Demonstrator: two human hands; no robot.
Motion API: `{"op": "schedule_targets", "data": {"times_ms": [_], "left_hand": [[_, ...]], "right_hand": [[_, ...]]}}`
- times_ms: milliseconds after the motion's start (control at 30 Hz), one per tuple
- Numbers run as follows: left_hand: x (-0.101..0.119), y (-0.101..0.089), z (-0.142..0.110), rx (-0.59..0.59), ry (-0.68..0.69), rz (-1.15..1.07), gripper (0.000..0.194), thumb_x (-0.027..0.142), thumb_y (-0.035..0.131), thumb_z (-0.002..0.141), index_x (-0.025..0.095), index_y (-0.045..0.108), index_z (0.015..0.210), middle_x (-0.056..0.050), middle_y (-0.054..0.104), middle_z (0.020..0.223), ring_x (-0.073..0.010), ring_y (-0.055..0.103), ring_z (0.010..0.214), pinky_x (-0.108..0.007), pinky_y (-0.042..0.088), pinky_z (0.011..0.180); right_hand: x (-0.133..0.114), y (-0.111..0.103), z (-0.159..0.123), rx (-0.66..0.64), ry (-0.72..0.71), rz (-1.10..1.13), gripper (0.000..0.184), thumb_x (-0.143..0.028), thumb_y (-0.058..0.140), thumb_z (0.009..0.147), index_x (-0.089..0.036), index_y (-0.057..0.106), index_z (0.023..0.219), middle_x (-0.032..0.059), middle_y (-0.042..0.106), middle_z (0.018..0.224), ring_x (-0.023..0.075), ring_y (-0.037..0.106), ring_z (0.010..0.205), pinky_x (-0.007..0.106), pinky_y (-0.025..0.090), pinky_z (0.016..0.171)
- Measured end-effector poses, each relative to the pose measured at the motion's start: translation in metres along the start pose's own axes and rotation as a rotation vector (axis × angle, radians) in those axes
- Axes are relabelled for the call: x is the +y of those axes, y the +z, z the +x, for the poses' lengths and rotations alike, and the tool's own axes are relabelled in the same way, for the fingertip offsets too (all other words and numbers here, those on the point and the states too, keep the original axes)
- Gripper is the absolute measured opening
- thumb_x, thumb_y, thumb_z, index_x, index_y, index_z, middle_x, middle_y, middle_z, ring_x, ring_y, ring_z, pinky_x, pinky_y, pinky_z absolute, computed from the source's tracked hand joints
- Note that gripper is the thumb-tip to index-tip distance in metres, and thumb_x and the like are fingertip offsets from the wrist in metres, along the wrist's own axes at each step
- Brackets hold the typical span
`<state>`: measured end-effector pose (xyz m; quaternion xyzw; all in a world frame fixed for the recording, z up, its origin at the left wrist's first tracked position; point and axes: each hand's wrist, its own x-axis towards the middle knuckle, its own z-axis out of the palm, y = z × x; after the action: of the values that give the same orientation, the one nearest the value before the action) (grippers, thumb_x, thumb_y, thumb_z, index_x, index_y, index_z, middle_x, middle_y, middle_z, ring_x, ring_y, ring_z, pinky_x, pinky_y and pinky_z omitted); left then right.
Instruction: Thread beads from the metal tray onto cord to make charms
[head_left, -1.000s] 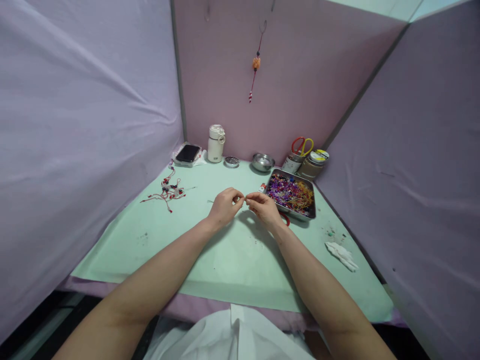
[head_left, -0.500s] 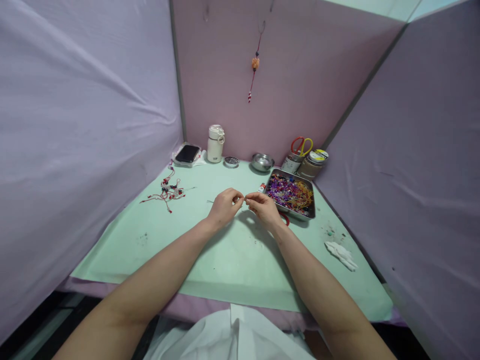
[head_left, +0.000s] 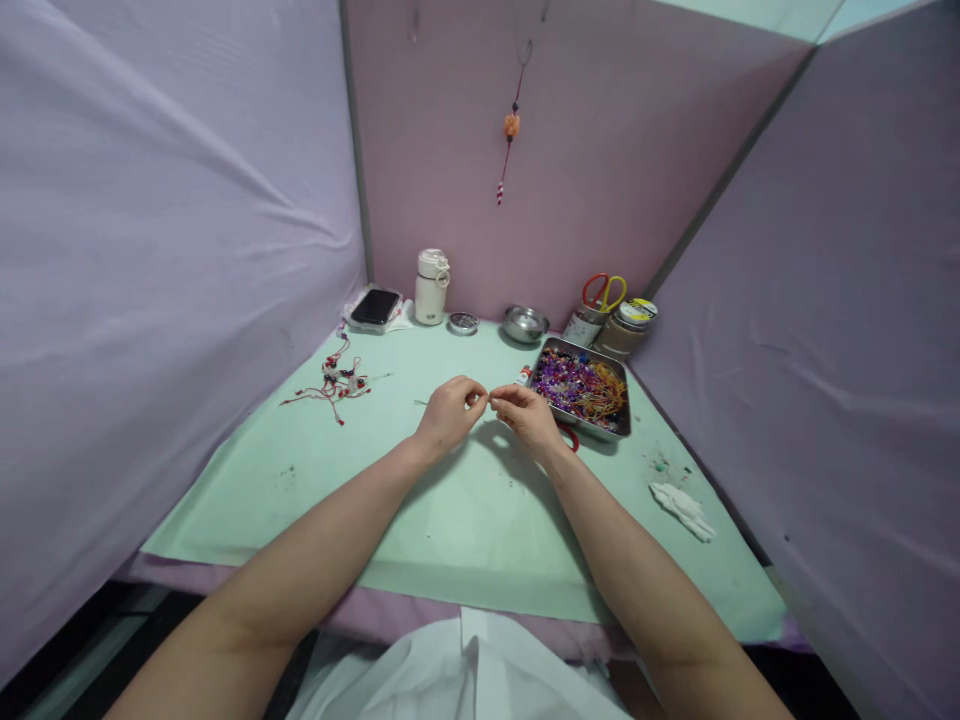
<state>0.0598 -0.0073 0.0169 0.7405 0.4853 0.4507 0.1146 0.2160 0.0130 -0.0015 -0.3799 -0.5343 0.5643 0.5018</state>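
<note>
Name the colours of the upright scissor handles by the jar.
One handle loop is red, the other yellow; head view.

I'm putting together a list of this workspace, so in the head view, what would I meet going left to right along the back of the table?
Flat black item → white bottle → small round dish → metal bowl → container with red and yellow looped handles → jar.
</note>
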Motion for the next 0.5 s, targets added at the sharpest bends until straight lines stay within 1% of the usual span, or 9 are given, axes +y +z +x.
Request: {"op": "schedule_targets", "data": {"times_ms": [267, 500], "left_hand": [[-0.0003, -0.0002, -0.0006, 0.005, -0.001, -0.013, 0.011, 0.016, 0.053, 0.079, 0.017, 0.064, 0.075, 0.000, 0.057, 0.068, -0.0112, 0.050, 0.064, -0.025, 0.040, 0.064], [0.0002, -0.0002, -0.0004, 0.022, 0.003, -0.009, 0.012, 0.015, 0.053, 0.078, 0.018, 0.063, 0.073, 0.000, 0.057, 0.067, -0.0114, 0.050, 0.063, -0.025, 0.040, 0.063]], "right_hand": [[-0.0017, 0.0012, -0.0012, 0.022, 0.082, 0.088, 0.024, -0.034, 0.079, 0.057, -0.023, 0.068, 0.075, 0.0007, 0.067, 0.079, 0.0129, 0.057, 0.071, 0.027, 0.044, 0.065], [0.0013, 0.0021, -0.0009, 0.017, 0.103, 0.105, 0.024, -0.036, 0.079, 0.059, -0.023, 0.070, 0.077, 0.0016, 0.068, 0.081, 0.0126, 0.057, 0.071, 0.026, 0.044, 0.065]]}}
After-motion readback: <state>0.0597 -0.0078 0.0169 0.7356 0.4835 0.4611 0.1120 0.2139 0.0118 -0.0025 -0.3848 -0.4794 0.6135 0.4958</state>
